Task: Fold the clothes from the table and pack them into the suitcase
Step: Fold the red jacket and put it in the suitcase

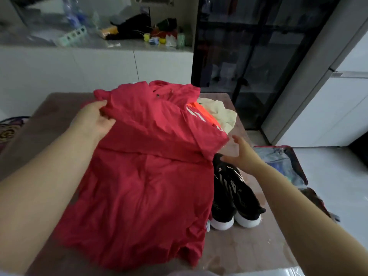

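Observation:
A large red shirt (143, 186) lies spread over the brown table (245, 250), its upper part folded down across the body. My left hand (95, 120) grips the folded cloth at its upper left edge. My right hand (242, 151) hovers open beside the shirt's right edge, fingers stretched, just above a black shoe. An orange garment (197, 110) and a pale cream one (221, 114) lie behind the shirt at the table's far right. The open suitcase (282, 162) stands on the floor to the right of the table, with light blue cloth inside.
A pair of black shoes with white soles (233, 194) sits on the table right of the shirt. A white counter (99, 56) with clutter runs behind the table, a dark glass cabinet (249, 46) stands at the back right, and a patterned rug (10, 128) lies left.

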A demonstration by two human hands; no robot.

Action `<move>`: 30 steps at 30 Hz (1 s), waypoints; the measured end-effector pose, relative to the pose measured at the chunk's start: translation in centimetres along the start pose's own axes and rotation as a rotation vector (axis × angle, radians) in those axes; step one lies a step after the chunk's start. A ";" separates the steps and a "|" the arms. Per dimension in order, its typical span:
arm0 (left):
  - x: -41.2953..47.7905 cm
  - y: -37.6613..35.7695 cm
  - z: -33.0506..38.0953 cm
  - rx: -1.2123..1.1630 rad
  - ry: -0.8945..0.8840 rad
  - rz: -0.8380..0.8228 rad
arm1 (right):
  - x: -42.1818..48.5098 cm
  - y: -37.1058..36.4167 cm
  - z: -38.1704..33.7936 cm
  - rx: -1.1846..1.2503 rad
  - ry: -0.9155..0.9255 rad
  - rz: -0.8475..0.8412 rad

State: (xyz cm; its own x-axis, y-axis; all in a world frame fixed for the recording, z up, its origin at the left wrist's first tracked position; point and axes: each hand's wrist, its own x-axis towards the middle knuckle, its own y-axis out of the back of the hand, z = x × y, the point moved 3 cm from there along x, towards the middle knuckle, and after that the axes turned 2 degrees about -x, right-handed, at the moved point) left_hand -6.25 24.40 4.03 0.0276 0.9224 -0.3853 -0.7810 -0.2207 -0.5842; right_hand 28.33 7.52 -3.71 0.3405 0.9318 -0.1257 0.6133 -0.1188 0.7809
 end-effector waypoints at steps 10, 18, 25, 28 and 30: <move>-1.0 7.8 5.2 0.209 -0.070 0.247 | 5.2 -3.3 -3.7 0.117 0.094 0.148; 1.3 11.6 3.5 0.287 -0.007 0.265 | 9.5 0.1 -2.6 0.032 -0.011 0.063; 6.5 11.9 1.1 0.900 -0.220 0.317 | 8.8 -0.7 -0.5 0.184 -0.164 0.265; 7.7 11.2 0.2 1.110 -0.287 0.220 | 6.7 -2.6 -0.4 0.247 -0.140 0.297; 8.4 10.8 0.0 1.272 -0.310 0.212 | 4.9 -4.6 -0.6 0.254 -0.104 0.244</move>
State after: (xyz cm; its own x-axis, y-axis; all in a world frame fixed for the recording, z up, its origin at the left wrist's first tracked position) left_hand -14.48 29.72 -5.52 -0.1762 0.9784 -0.1078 -0.7932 -0.0763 0.6042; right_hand 26.76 12.86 -7.54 0.5609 0.8275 -0.0261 0.6583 -0.4267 0.6201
